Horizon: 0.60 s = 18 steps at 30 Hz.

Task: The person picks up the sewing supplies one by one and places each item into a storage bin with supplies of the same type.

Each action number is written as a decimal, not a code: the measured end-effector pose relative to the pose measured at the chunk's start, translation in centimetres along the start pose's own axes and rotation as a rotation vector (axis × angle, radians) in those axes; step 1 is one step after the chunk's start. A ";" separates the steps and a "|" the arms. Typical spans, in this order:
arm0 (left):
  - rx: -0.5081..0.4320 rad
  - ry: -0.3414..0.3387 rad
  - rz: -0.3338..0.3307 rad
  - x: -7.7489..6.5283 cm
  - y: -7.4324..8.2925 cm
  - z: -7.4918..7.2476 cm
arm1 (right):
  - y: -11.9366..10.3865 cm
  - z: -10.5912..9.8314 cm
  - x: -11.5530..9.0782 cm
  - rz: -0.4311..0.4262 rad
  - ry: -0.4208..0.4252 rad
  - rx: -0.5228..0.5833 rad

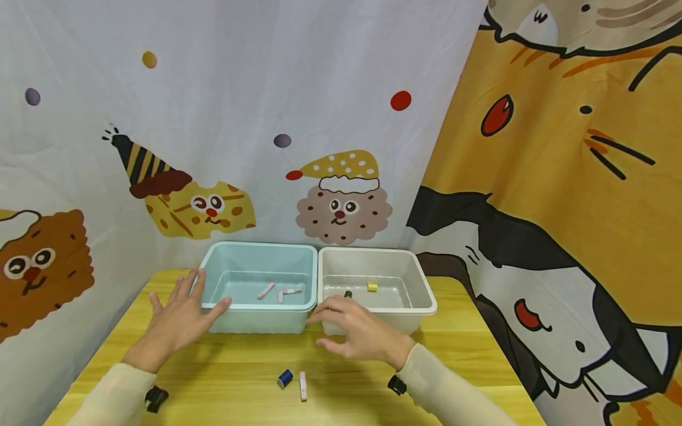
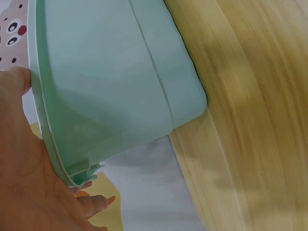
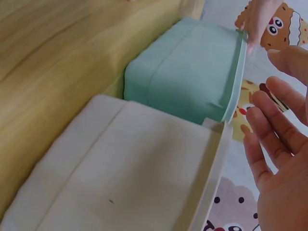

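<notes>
My left hand (image 1: 178, 319) rests at the left front corner of a light blue bin (image 1: 258, 319), fingers spread along its rim. In the left wrist view the thumb touches the bin's rim (image 2: 45, 120). Hovering at the front of a white bin (image 1: 405, 319), my right hand (image 1: 359, 331) has loosely bent fingers and holds nothing. White-and-pink strips (image 1: 266, 290) lie in the blue bin. The white bin has a yellow thread spool (image 1: 372, 287) and a dark spool (image 1: 348, 294), partly hidden by the right hand.
On the wooden table (image 1: 224, 384), nearer the body, lie a blue thread spool (image 1: 285, 378) and a white-and-pink strip (image 1: 303, 386). The two bins stand side by side against a printed curtain (image 1: 224, 118). Another curtain, with cartoon cats, borders the table's right side.
</notes>
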<state>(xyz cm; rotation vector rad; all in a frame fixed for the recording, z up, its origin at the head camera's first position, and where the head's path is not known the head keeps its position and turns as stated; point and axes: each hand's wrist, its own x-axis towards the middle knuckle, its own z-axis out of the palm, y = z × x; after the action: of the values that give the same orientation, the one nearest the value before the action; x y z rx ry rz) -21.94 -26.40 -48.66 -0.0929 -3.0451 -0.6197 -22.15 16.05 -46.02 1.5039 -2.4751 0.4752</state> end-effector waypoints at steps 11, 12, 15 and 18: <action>0.008 -0.006 0.006 0.2 0.0 0.0 | -0.8 2.0 -0.5 -0.072 -0.034 0.023; 0.006 -0.007 0.006 0.2 0.0 0.0 | -0.8 2.2 -0.5 -0.076 -0.040 0.027; 0.002 -0.013 0.004 0.2 0.0 -0.1 | -0.9 2.9 -0.5 -0.085 -0.059 0.028; -0.002 -0.020 0.002 0.1 0.0 -0.2 | -0.9 3.6 -0.6 -0.084 -0.090 0.022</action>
<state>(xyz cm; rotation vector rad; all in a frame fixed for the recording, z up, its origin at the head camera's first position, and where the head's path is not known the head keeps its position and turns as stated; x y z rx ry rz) -22.06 -26.51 -48.46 -0.1034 -3.0632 -0.6252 -21.07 14.78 -49.40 1.6651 -2.4681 0.4298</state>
